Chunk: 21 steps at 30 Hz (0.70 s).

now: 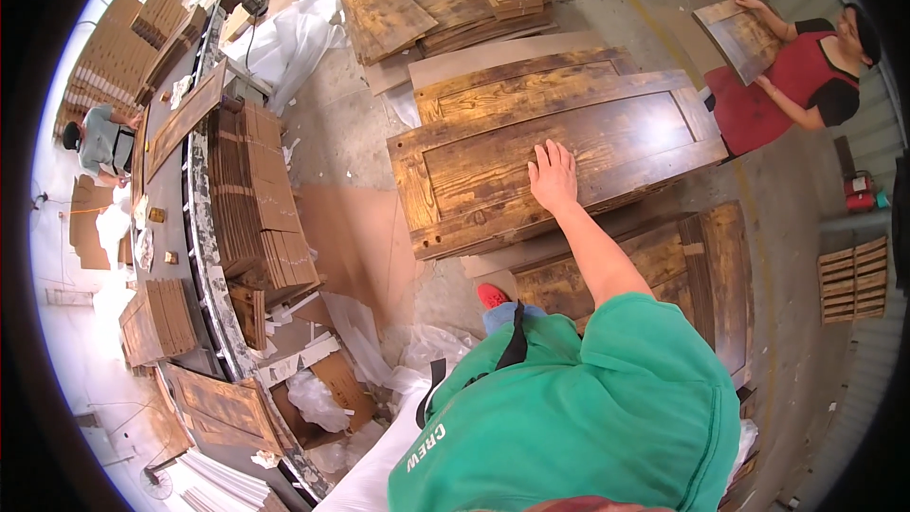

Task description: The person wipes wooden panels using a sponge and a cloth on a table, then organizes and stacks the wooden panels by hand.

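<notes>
My right hand (554,177) lies with its fingers outstretched on a brown-stained wooden door panel (493,156). The panel has a raised frame around a recessed middle, and it is the top one of a stack in front of me. Behind it shows the edge of another stained panel (521,85). Below my forearm are more framed panels (607,284), partly hidden by my arm and green shirt. My left hand does not appear in the picture.
At right a co-worker in a red apron holds a small wooden panel (744,38). Stacked boards (445,0) stand at the back. Along the left runs a long workbench (190,228), with another person beyond it. Plastic wrap (318,398) and cardboard lie on the floor. A pallet (853,277) leans far right.
</notes>
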Available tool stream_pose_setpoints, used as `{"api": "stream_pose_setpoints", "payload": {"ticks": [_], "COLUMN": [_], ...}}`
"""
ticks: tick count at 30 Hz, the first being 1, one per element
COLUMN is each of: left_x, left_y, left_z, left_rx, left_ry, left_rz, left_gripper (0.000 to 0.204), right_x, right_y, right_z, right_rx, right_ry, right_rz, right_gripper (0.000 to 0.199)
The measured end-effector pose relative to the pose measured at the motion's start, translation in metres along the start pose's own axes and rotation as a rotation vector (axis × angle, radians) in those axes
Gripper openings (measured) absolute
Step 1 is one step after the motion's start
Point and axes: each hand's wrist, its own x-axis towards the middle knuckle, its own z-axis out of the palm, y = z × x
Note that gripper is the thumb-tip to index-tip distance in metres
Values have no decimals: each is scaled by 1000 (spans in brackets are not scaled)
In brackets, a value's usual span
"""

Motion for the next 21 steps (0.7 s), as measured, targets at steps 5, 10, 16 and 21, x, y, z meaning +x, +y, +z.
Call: {"api": "stream_pose_setpoints", "payload": {"ticks": [5, 10, 16, 21], "left_x": [-9, 8, 34, 43], "left_y": [-59, -34, -21, -18], "left_z": [64, 73, 73, 79], "left_rx": [-238, 20, -37, -38], "left_ry": [-47, 104, 70, 60], "left_rz": [-541, -491, -474, -475], "left_gripper": [33, 37, 37, 37], "right_x": [3, 3, 2, 2], "right_y": [-11, -11, -9, -13], "right_z": [-5, -10, -12, -18], "right_rx": [-13, 7, 3, -8], "right_ry": [-14, -154, -149, -189], "right_rz": [69, 111, 92, 107], "right_gripper": [41, 41, 41, 41]}}
